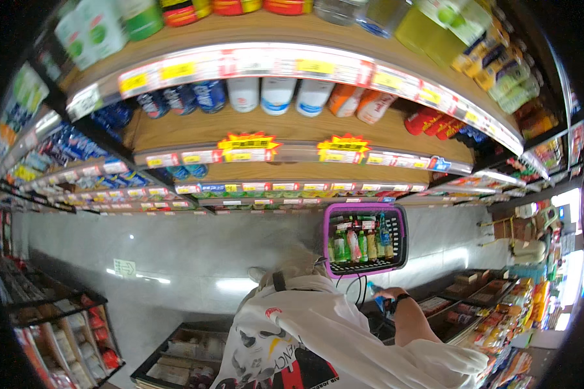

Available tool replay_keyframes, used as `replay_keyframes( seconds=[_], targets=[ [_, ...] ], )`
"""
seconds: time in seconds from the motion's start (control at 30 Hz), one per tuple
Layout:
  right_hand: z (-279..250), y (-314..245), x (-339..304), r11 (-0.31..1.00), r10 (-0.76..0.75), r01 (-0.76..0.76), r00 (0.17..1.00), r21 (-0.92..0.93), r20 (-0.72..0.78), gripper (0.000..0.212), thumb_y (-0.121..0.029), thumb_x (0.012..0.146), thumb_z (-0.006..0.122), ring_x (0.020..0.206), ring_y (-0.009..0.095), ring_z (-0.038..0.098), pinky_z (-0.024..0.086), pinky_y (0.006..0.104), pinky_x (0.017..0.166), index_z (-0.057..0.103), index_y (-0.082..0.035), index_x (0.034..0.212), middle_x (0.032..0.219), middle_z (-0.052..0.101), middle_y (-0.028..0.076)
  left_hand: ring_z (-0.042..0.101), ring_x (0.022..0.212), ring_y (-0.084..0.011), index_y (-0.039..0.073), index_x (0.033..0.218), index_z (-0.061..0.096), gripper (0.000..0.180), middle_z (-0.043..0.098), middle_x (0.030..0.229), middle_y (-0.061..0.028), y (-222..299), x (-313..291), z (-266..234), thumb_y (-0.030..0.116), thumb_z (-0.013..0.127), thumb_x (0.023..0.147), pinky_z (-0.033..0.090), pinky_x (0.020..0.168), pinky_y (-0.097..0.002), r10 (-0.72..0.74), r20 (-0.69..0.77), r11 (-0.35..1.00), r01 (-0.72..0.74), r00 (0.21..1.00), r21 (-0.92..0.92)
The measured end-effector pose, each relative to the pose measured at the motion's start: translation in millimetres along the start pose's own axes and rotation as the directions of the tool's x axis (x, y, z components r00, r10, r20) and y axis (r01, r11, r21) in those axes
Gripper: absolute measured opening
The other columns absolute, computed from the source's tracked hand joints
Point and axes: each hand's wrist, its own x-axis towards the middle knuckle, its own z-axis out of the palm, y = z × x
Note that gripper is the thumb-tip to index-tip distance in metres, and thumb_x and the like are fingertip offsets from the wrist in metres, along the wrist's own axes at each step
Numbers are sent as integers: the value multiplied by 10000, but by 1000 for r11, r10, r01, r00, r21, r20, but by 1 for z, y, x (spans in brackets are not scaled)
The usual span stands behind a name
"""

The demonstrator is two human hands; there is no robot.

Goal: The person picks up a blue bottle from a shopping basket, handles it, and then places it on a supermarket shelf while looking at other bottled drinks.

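Observation:
My right hand (390,295) is low on the right, with a dark band at the wrist. Its fingers close round a blue bottle (372,289), which the hand partly covers. Just ahead of that hand is a black shopping basket with a purple rim (329,241). Inside it lie several drink bottles (362,245), green, pink, yellowish and blue. Dark, thin loops (350,285) show between the basket and my hand. No part of my left hand can be seen.
Ahead stands a long drinks shelf (292,133) with cans, bottles and price strips. Low display bins (182,356) are behind me, and a snack display (519,305) is to the right. A yellow-framed trolley (499,230) stands farther right on the grey floor (175,246).

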Motion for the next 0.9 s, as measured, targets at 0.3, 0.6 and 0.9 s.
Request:
replay_keyframes(
  seconds=[0.3, 0.6, 0.9],
  targets=[
    [-106, -6, 128, 848, -180, 303, 936, 435, -303, 738, -581, 679, 814, 920, 259, 681, 523, 410, 805, 700, 18, 1096, 1037, 717, 132, 644, 784, -150, 79, 901, 693, 98, 652, 885, -23, -177, 204, -19, 171, 663, 892, 521, 651, -290, -537, 94, 835, 512, 838, 201],
    [-173, -19, 245, 871, -350, 384, 923, 307, -161, 821, -580, 681, 787, 1190, 329, 623, 510, 425, 983, 634, -26, 1267, 1302, 634, 182, 642, 780, -146, 75, 910, 691, 100, 648, 883, -23, -382, 357, -10, 167, 669, 877, 526, 650, -295, -842, 243, 538, 776, 481, 328],
    [-184, -67, 350, 810, -292, 329, 944, 485, -153, 744, -501, 774, 742, 1142, 347, 646, 533, 433, 958, 534, -19, 1301, 1233, 656, 197, 640, 777, -143, 72, 919, 688, 108, 645, 881, -22, -514, 422, -10, 162, 674, 861, 530, 650, -301, -913, 301, 373, 864, 277, 337]
  ],
)
